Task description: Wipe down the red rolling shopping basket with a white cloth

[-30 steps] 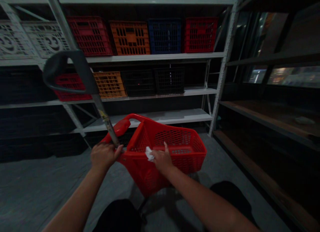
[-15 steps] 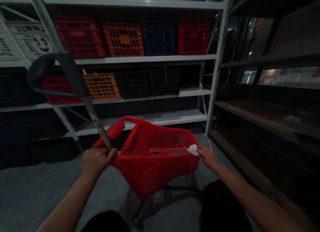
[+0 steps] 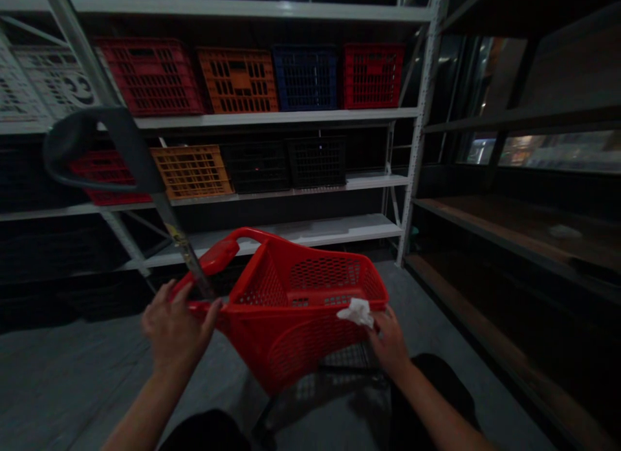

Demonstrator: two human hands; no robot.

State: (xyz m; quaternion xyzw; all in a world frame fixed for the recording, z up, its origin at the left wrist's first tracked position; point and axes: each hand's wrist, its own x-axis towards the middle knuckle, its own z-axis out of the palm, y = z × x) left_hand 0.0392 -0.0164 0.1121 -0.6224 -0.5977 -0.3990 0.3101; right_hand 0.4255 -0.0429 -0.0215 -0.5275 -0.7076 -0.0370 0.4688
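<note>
Fingers of the right hand (image 3: 389, 342) pinch a crumpled white tissue (image 3: 358, 313) at the near rim (image 3: 281, 310) of the red cart (image 3: 303, 351), the left hand (image 3: 177, 331) loosely spread by its handle (image 3: 222, 255); work seems under way, what remains unclear.

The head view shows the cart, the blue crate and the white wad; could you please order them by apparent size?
1. Cart, clearly the largest.
2. Blue crate, on the shelf behind.
3. White wad, smallest, though nearer the camera than the crate.
</note>
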